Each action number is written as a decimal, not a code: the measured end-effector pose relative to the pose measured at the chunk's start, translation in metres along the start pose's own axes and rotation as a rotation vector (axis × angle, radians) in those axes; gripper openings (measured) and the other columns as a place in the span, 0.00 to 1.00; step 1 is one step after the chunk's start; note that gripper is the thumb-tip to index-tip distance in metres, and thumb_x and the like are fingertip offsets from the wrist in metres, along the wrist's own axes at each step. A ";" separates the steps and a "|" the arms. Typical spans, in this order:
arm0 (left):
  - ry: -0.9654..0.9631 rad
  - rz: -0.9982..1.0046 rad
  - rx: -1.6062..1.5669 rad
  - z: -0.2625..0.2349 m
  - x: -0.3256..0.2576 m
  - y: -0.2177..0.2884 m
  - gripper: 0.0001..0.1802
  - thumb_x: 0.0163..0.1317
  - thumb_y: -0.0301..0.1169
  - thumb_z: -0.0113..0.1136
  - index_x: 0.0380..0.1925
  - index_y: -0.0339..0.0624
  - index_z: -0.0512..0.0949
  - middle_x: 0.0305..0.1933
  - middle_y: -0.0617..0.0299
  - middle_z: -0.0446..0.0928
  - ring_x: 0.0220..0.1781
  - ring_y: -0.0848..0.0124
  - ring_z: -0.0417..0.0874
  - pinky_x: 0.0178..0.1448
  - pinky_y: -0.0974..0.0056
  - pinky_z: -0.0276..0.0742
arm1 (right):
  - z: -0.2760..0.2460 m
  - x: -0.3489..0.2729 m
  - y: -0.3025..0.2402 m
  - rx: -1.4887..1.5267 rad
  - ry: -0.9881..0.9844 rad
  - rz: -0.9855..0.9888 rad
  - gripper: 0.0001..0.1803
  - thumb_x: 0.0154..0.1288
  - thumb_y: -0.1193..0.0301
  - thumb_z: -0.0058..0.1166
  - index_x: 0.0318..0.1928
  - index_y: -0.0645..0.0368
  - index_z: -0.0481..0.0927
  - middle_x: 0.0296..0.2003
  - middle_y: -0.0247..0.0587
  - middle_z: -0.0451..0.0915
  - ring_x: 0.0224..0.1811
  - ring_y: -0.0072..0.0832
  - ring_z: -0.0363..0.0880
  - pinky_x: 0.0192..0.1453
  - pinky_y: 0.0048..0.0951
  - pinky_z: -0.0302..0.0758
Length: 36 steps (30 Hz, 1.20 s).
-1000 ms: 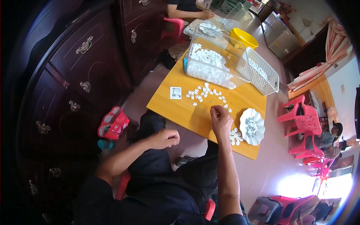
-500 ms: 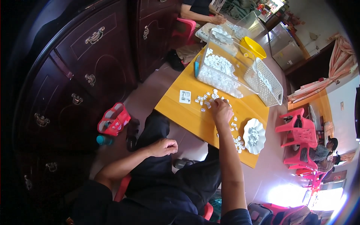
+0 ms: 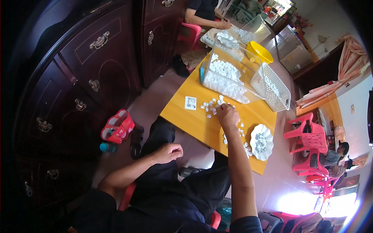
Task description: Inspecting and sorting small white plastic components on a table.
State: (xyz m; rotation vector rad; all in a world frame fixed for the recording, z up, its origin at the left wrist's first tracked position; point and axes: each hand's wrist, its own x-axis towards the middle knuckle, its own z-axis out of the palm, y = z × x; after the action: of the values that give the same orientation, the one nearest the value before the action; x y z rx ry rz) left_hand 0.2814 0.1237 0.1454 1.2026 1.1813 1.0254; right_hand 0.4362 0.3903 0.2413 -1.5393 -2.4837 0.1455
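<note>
White small pieces (image 3: 211, 105) lie scattered on the yellow table (image 3: 202, 128) — the right hand (image 3: 227, 115) rests over them, fingers curled down, though whether it grips one I cannot tell. Nearer, the left hand (image 3: 168, 152) sits loosely clenched on the lap, holding nothing. Beyond stands a clear bin (image 3: 229, 75) of white pieces — then a white basket (image 3: 276, 89).

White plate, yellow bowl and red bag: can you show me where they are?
white plate (image 3: 261, 142): head view, its middle.
yellow bowl (image 3: 259, 52): head view, its side wall.
red bag (image 3: 117, 126): head view, its front side.
</note>
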 end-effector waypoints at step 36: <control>0.083 0.151 -0.061 0.112 0.039 0.084 0.15 0.65 0.21 0.63 0.51 0.35 0.75 0.33 0.65 0.82 0.34 0.82 0.80 0.41 0.75 0.77 | -0.013 -0.278 0.010 1.767 -0.145 0.457 0.08 0.77 0.70 0.51 0.45 0.62 0.77 0.32 0.31 0.82 0.28 0.13 0.74 0.35 0.15 0.72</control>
State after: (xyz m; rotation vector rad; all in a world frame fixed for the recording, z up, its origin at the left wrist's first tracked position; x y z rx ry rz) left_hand 0.4001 0.1567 0.2226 1.2253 1.1278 1.2268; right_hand 0.5674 0.1461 0.2158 -1.0111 -0.9595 1.8445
